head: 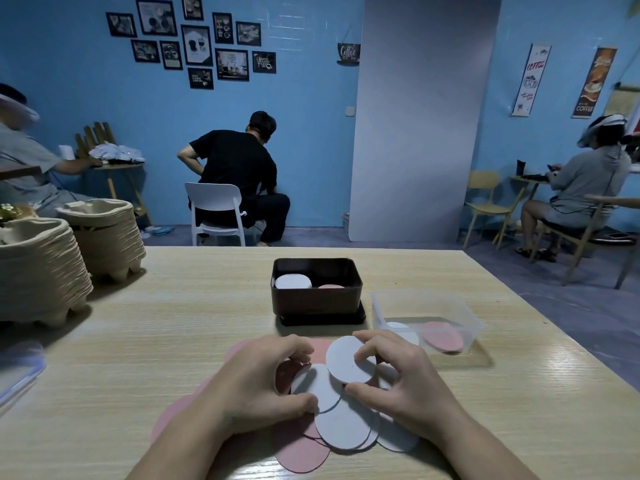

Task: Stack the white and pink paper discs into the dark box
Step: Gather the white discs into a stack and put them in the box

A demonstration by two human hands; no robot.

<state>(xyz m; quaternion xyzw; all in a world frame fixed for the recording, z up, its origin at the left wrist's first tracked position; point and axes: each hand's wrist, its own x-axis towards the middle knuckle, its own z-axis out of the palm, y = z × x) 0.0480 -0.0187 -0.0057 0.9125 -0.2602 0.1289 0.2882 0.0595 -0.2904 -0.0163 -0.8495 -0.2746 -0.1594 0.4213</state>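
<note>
Item: loose white and pink paper discs, heaped on the near edge of the wooden table (145,341), directly under both hands. Pink discs (301,453) lie mostly at the bottom and left of the heap; white discs (343,429) overlap them toward the right.

Right hand (401,379): fingers and thumb pinched on the rim of one white disc (349,358), which is lifted and tilted above the heap. Thumb at the disc's near edge, fingertips at its far right edge.

Left hand (256,379): curled over the left part of the heap, thumb and fingertips closed on the edges of several discs (317,388), white ones showing; whether these are lifted or merely pressed together cannot be told from this angle.

Destination: dark box (317,299), open, standing on its lid, straight ahead of the hands and well apart from the heap. Inside: a white stack (292,282) at left, a pink stack (330,286) at right.

Also present: clear plastic tub (460,317) to the right of the box, holding a white and a pink disc.

Governing relation: the box lies directly forward of the heap, roughly midway between the hands; the white stack sits in its left half. The right hand, holding the free disc, is about as near as the left, so the carry would likely run forward and slightly leftward, the disc levelled flat before release.
</note>
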